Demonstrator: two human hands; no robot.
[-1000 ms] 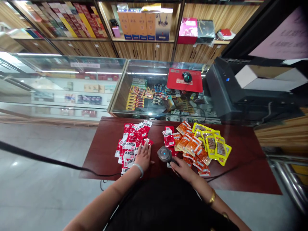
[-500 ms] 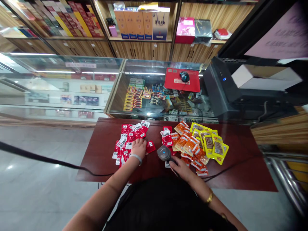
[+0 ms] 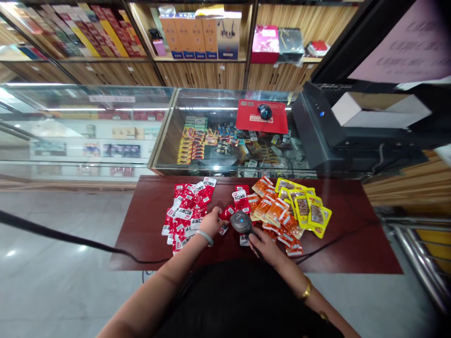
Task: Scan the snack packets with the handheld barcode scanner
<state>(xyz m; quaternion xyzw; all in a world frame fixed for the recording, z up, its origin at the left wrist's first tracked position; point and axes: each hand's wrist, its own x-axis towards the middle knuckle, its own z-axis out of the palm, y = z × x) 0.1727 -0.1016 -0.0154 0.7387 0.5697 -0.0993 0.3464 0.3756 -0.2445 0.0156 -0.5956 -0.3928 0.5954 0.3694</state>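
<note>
My left hand (image 3: 212,221) is closed on the edge of a small red snack packet (image 3: 228,212), just left of the scanner head. In my right hand (image 3: 263,245) is a dark handheld barcode scanner (image 3: 241,221) with a blue light on top, its grip wrapped by the fingers. A pile of red and white packets (image 3: 188,202) lies to the left of my left hand. Beyond the scanner rests another red packet (image 3: 241,201), partly over others. Orange packets (image 3: 276,211) and yellow packets (image 3: 303,206) are heaped to the right of the scanner.
The packets lie on a dark red-brown table (image 3: 141,230). Behind it stands a glass display case (image 3: 197,101) with a red mat (image 3: 246,122) and a mouse (image 3: 265,111) on top. A dark machine (image 3: 313,136) stands at the right. Black cables (image 3: 88,241) cross both sides.
My left hand has moved right from the red pile toward the scanner, bringing a red packet along. The right hand keeps the scanner in nearly the same place. The view has shifted slightly.
</note>
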